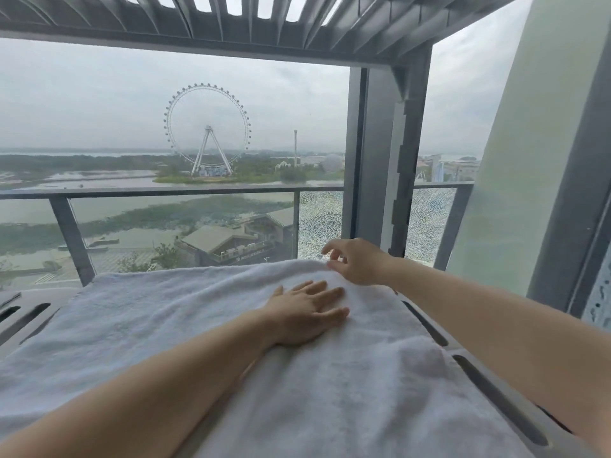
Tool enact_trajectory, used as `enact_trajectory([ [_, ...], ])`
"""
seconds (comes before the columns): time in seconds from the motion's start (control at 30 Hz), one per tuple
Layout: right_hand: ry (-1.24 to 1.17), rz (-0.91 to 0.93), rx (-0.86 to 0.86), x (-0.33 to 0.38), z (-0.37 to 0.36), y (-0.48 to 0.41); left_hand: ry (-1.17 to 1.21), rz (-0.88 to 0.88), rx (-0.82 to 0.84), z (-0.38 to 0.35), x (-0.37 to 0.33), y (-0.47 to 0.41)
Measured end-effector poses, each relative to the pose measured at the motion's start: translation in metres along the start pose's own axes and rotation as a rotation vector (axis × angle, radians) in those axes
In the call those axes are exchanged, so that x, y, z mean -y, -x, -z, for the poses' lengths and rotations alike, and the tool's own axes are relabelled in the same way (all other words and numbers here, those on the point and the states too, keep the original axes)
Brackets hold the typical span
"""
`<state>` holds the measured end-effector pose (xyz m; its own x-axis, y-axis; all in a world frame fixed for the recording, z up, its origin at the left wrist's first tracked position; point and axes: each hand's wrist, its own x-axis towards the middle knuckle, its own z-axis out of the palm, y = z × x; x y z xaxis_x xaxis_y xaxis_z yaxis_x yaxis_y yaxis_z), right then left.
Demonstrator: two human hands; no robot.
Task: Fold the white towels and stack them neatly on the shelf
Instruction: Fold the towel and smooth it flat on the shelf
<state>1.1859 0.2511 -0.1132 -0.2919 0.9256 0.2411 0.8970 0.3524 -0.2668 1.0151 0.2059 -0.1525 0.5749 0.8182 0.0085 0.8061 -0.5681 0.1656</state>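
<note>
A large white towel (172, 325) lies spread over a grey slotted surface (489, 385) in front of me. My left hand (307, 314) rests flat on the towel near its far right part, fingers apart and pressing down. My right hand (355, 264) hovers at the towel's far right corner, fingers curled loosely, the fingertips touching or just above the edge; it grips nothing that I can see. A bump rises in the towel (420, 361) at the near right. No shelf is visible.
A big window lies straight ahead, with a balcony railing (165, 193) and glass panels outside. A grey window frame post (383, 160) stands beyond my right hand. A pale wall or curtain (515, 160) rises at right. Slots in the grey surface show at left (29, 315).
</note>
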Motion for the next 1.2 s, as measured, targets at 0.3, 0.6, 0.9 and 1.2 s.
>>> enact_trajectory([
  [0.3,0.165,-0.033,0.246,0.000,-0.009,0.049,0.027,0.008,0.068,0.015,-0.007,0.036],
  [0.6,0.149,0.008,0.174,0.022,0.022,0.084,-0.027,-0.070,0.112,0.015,-0.024,0.091],
  [0.9,0.277,-0.268,0.166,0.063,0.051,0.190,-0.080,-0.205,0.085,0.008,-0.049,0.137],
  [1.2,0.293,-0.546,0.082,0.101,0.028,0.242,-0.070,-0.222,0.036,0.010,-0.057,0.197],
])
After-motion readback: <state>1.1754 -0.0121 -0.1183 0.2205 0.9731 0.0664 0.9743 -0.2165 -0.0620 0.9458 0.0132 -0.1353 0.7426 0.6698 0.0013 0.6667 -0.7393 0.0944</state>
